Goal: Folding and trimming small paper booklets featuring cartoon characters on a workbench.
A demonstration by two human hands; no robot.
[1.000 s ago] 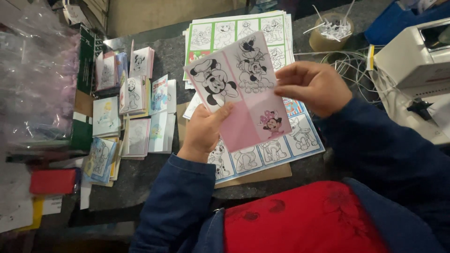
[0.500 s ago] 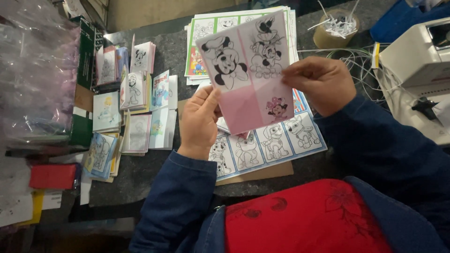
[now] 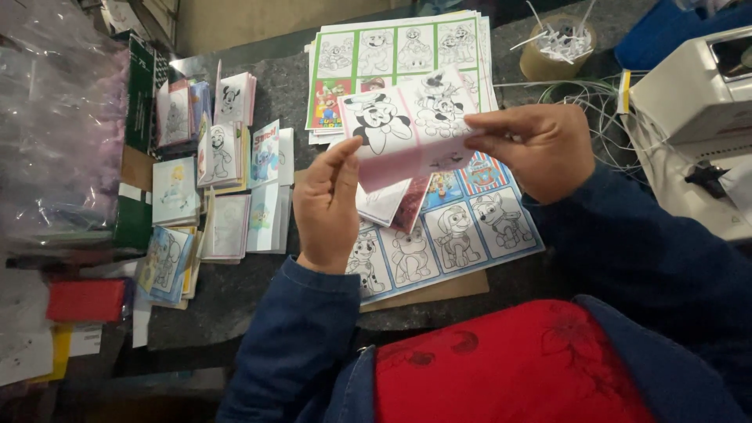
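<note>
Folding a pink cartoon sheet (image 3: pixel 407 129), both hands (image 3: pixel 327 205) (image 3: pixel 533 149) pinching its edges; next needing a firm crease.

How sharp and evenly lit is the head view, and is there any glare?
Head view: the pink cartoon sheet and both hands, left hand and right hand, are reasonably sharp; clear plastic bags at left catch soft glare; the lower left corner falls dim.

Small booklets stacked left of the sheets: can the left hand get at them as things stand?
Probably not straight away: the left hand is holding the pink sheet with the right hand. The booklets lie uncovered beside it.
</note>
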